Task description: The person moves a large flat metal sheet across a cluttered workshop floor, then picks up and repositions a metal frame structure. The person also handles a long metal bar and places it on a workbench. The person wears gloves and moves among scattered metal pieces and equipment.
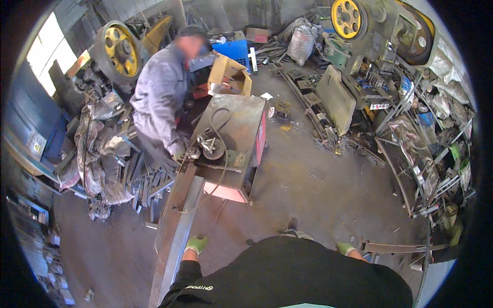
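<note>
My left hand (196, 243), in a green glove, hangs just right of a long metal beam (179, 241). Nothing shows in it, and its fingers look loosely open. My right hand (345, 248), gloved alike, is out to the right near the end of a flat brown bar (393, 248), apparently apart from it. It too looks loosely open with no object visible. Ahead on the left, a co-worker (160, 95) in grey work clothes leans over a metal-topped bench (239, 118). That person's gloved hand (178, 153) is at a small clamp-like device (192, 153) by the beam's far end.
A cable (222, 177) loops off the bench across the beam. An open cardboard box (228, 74) stands behind the bench. Scrap (105, 154) is heaped at left, and more metal and sacks (426, 138) at right. Machines with yellow flywheels (346, 19) stand at the back.
</note>
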`<state>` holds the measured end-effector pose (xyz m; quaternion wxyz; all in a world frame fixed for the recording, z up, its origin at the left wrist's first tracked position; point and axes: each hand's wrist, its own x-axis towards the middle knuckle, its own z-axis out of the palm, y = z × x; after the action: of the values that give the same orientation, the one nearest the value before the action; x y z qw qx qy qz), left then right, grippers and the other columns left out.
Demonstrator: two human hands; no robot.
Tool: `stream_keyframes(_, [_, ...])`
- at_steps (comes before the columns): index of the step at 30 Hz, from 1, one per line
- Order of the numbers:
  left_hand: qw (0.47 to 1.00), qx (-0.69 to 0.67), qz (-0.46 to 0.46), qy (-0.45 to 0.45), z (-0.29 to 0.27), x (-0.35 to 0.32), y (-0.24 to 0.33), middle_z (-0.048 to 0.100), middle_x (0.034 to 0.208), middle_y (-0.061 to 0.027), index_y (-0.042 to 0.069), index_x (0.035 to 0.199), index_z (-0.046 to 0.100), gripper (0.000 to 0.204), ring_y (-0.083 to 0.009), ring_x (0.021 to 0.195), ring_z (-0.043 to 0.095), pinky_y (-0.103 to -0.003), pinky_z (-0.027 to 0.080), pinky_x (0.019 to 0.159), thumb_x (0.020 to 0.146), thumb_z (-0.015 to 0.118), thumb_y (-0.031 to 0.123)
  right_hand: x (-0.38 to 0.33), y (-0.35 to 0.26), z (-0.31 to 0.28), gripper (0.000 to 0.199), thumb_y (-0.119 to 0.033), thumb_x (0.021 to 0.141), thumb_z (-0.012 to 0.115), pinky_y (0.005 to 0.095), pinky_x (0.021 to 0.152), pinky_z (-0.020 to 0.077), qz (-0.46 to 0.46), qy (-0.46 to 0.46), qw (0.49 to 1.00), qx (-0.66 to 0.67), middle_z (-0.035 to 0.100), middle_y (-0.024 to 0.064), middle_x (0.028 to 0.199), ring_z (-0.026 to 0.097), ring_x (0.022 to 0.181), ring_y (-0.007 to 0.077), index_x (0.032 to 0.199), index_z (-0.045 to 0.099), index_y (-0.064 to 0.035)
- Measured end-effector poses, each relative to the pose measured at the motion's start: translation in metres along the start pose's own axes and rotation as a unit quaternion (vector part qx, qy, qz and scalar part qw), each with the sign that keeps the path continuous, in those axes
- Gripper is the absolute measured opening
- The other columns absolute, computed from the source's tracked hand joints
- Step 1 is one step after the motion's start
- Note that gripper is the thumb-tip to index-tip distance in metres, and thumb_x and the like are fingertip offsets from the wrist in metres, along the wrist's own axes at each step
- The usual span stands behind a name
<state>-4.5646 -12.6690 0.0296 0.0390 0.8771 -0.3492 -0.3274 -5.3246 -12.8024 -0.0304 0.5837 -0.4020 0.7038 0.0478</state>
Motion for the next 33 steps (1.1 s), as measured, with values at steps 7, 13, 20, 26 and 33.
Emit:
stream_keyframes(7, [0.989, -0.019, 0.126, -0.075, 0.013, 0.090, 0.120, 0.076, 0.125, -0.0166, 0.012, 0.130, 0.075, 0.060, -0.0369, 0.118, 0.071, -0.044, 0.055, 0.102, 0.090, 0.067, 0.056, 0.039, -0.084, -0.014, 0.039, -0.046, 0.105, 0.059, 0.0475, 0.070, 0.0525, 0.054, -0.003, 0.998, 0.014, 0.073, 0.0114, 0.099, 0.068, 0.082, 0.0305, 0.112, 0.072, -0.0091])
stream_keyframes(13, [0.983, 0.075, 0.150, -0.070, 0.001, 0.085, 0.255, 0.075, 0.124, -0.0188, 0.011, 0.133, 0.071, 0.064, -0.0389, 0.113, 0.071, -0.046, 0.056, 0.098, 0.088, 0.071, 0.057, 0.147, -0.122, -0.091, 0.036, -0.038, 0.107, 0.055, 0.0470, 0.072, 0.0550, 0.066, -0.054, 0.996, -0.028, 0.075, 0.0130, 0.107, 0.071, 0.087, 0.0281, 0.114, 0.071, -0.0070])
stream_keyframes(20, [0.932, -0.066, 0.297, 0.198, -0.125, 0.112, 0.457, 0.074, 0.116, -0.0219, 0.002, 0.126, 0.071, 0.052, -0.0405, 0.106, 0.071, -0.047, 0.057, 0.091, 0.089, 0.079, 0.038, 0.243, -0.219, -0.214, 0.044, -0.047, 0.101, 0.065, 0.0426, 0.067, 0.0541, 0.080, 0.092, 0.986, 0.118, 0.077, 0.0109, 0.091, 0.070, 0.075, 0.0232, 0.110, 0.076, -0.0047])
stream_keyframes(26, [0.791, 0.040, 0.363, 0.491, -0.192, 0.090, 0.590, 0.071, 0.127, -0.0210, 0.000, 0.130, 0.068, 0.045, -0.0430, 0.120, 0.065, -0.051, 0.052, 0.103, 0.089, 0.077, 0.015, 0.268, -0.309, -0.251, 0.044, -0.046, 0.100, 0.066, 0.0430, 0.072, 0.0552, 0.023, 0.099, 0.978, 0.184, 0.077, 0.0092, 0.102, 0.073, 0.085, 0.0235, 0.117, 0.075, -0.0057])
stream_keyframes(33, [0.791, 0.003, 0.256, 0.556, -0.158, 0.105, 0.582, 0.065, 0.137, -0.0246, -0.001, 0.133, 0.064, 0.041, -0.0450, 0.128, 0.060, -0.056, 0.045, 0.110, 0.096, 0.071, 0.016, 0.240, -0.295, -0.268, 0.032, -0.031, 0.095, 0.071, 0.0454, 0.082, 0.0579, -0.218, 0.076, 0.878, -0.419, 0.077, 0.0189, 0.111, 0.075, 0.100, 0.0385, 0.118, 0.073, -0.0097])
